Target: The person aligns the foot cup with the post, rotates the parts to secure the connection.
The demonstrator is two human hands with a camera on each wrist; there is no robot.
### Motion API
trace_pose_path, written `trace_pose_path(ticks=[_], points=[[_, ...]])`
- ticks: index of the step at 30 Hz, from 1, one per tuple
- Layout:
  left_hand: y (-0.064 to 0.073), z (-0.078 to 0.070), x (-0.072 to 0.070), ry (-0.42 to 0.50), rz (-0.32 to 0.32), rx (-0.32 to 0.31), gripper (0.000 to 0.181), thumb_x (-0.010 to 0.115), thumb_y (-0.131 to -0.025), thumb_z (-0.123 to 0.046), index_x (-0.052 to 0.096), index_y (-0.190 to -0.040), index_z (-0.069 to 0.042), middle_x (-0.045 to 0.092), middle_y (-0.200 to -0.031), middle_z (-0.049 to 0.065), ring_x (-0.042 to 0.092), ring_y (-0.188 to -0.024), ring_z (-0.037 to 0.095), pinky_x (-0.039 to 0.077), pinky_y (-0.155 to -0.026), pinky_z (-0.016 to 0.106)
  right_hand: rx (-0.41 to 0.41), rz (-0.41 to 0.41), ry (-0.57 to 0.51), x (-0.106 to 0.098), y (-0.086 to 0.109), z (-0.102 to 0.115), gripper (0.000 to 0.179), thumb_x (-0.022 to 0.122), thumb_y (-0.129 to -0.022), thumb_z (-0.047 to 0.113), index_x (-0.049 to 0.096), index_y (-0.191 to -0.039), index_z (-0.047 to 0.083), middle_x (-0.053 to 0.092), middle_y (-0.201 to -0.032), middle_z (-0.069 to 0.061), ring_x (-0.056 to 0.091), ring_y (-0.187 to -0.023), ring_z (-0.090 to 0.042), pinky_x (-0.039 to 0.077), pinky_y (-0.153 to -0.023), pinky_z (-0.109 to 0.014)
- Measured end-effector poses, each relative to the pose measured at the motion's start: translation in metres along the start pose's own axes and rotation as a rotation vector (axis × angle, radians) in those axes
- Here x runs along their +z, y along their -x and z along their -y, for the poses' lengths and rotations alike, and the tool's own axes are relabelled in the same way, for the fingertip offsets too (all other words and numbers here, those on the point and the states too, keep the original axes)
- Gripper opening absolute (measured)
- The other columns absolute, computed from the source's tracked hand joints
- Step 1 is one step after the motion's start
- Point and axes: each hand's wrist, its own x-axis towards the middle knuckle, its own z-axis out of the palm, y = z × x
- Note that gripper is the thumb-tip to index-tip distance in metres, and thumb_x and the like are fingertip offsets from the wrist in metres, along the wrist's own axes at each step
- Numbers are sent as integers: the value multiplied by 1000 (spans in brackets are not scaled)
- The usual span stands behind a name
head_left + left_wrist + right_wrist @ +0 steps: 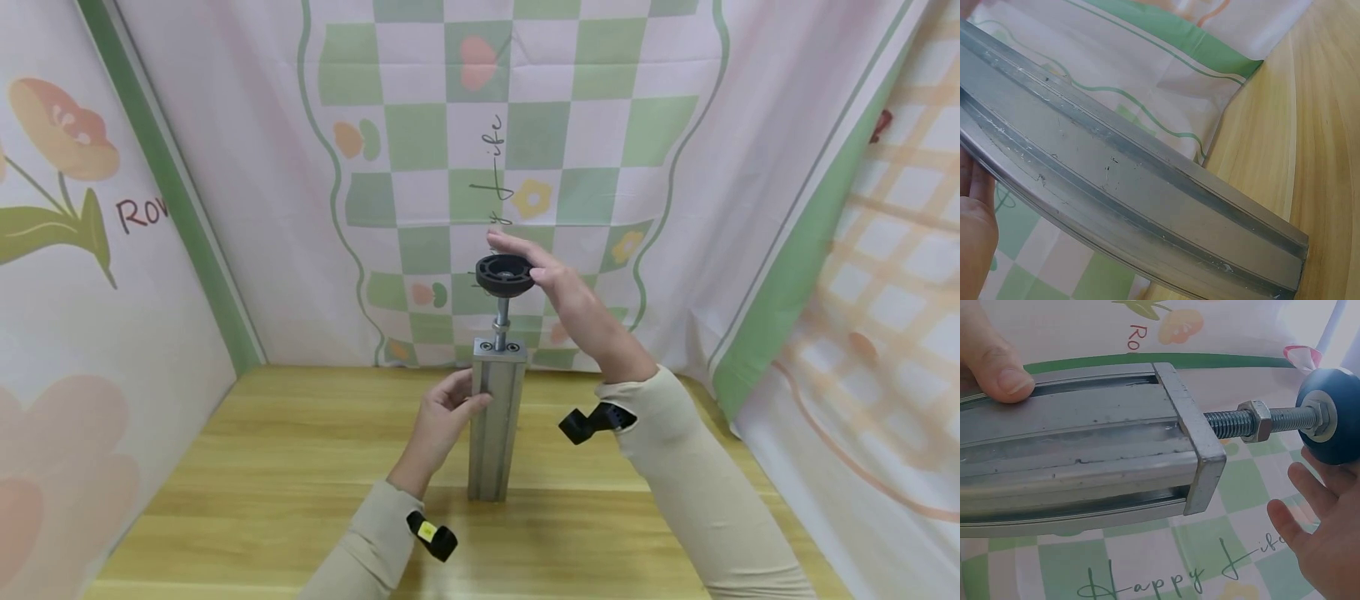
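Observation:
An aluminium profile (491, 442) stands upright on the table, an end plate (1200, 456) fixed across its top. From that plate a threaded rod (1229, 424) with a hex nut (1260, 420) rises to a round black levelling foot (505, 290). My left hand (447, 414) grips the upper part of the profile, thumb on the near face and fingers around the left side. At the foot's right edge is my right hand (577, 308), fingers extended and touching the rim. The left wrist view shows the profile's grooved side (1116, 162) and its lower end on the wood.
The wooden table (300, 450) reaches back to a fabric backdrop (420, 137) with green and white checks. Printed curtains hang on the left (187, 350) and right (847, 375). Each wrist wears a small black camera mount (592, 422).

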Motion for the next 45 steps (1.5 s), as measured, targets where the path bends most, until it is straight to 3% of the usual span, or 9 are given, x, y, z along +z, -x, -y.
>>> trace_pose_path(ticks=[8, 17, 24, 32, 35, 38, 41, 45], points=[[0, 1, 0, 5, -3, -2, 42, 76, -92, -19, 64, -129, -4, 67, -107, 7, 62, -97, 18, 56, -83, 26, 29, -24, -9, 1, 0, 1, 53, 25, -103, 23, 41, -152, 6, 42, -154, -7, 30, -145, -19, 16, -120, -48], [1, 3, -1, -1, 2, 4, 44, 76, -92, -22, 63, -130, -3, 67, -106, 7, 62, -96, 18, 56, -82, 25, 77, -122, 46, 4, 0, 2, 47, 46, -102, 28, 50, -146, 12, 46, -144, -5, 48, -128, -23, 37, -110, -50], [1, 3, 0, 7, 2, 11, 44, 76, -92, -23, 64, -130, -4, 67, -107, 8, 63, -97, 18, 56, -83, 26, 75, -197, 197, 6, -1, 3, 51, 62, -96, 42, 56, -141, 21, 47, -136, 0, 43, -125, -17, 38, -103, -47], [1, 3, 0, 10, 8, 16, 45, 77, -91, -25, 64, -130, -5, 68, -108, 7, 64, -99, 18, 56, -85, 28, 107, -283, 237, 10, -3, 1, 58, 73, -89, 48, 58, -136, 18, 43, -124, -5, 42, -106, -16, 39, -93, -38], [1, 3, -1, 10, 7, 16, 45, 77, -92, -24, 64, -130, -4, 68, -108, 7, 64, -99, 18, 56, -85, 27, 78, -288, 239, 10, -3, -1, 64, 70, -89, 56, 57, -137, 16, 42, -134, -3, 43, -113, -17, 40, -96, -40], [1, 3, -1, 9, 2, 11, 45, 77, -91, -23, 64, -130, -4, 68, -108, 7, 63, -99, 18, 56, -85, 27, 45, -240, 207, 10, -2, -1, 64, 58, -96, 56, 53, -141, 12, 36, -150, 0, 40, -130, -18, 38, -105, -46], [1, 3, -1, 5, -1, 9, 44, 77, -92, -23, 64, -129, -4, 68, -108, 7, 63, -98, 18, 56, -84, 27, 55, -162, 136, 8, -2, 0, 58, 41, -103, 46, 45, -149, 10, 30, -159, 3, 27, -145, -17, 25, -116, -52], [1, 3, -1, -1, 0, 11, 43, 76, -92, -22, 64, -129, -4, 68, -107, 8, 63, -98, 18, 56, -84, 27, 85, -90, 37, 6, -1, -1, 58, 27, -104, 36, 35, -155, 12, 26, -162, 4, 18, -148, -12, 10, -120, -53]])
